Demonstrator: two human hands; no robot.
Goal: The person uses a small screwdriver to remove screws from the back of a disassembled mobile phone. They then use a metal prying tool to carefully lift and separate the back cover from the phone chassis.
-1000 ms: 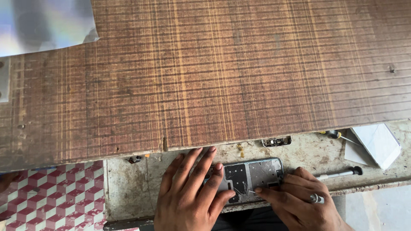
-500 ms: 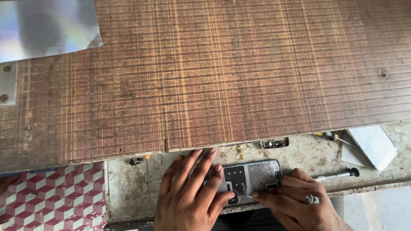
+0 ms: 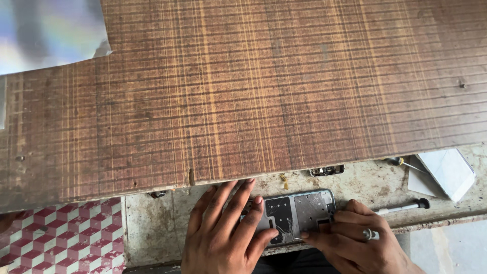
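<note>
We see our two hands bare, with no sleeves in view. Our right hand point(image 3: 355, 241) wears a silver ring point(image 3: 371, 234). Our left hand point(image 3: 223, 231) wears nothing.

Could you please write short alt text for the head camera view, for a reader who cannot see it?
Two bare hands work on an opened phone frame lying on a stained worktop: the left hand presses it flat, the right hand, wearing a ring, touches its lower edge. A brown striped wooden board fills the view above, with a screwdriver to the right.
</note>
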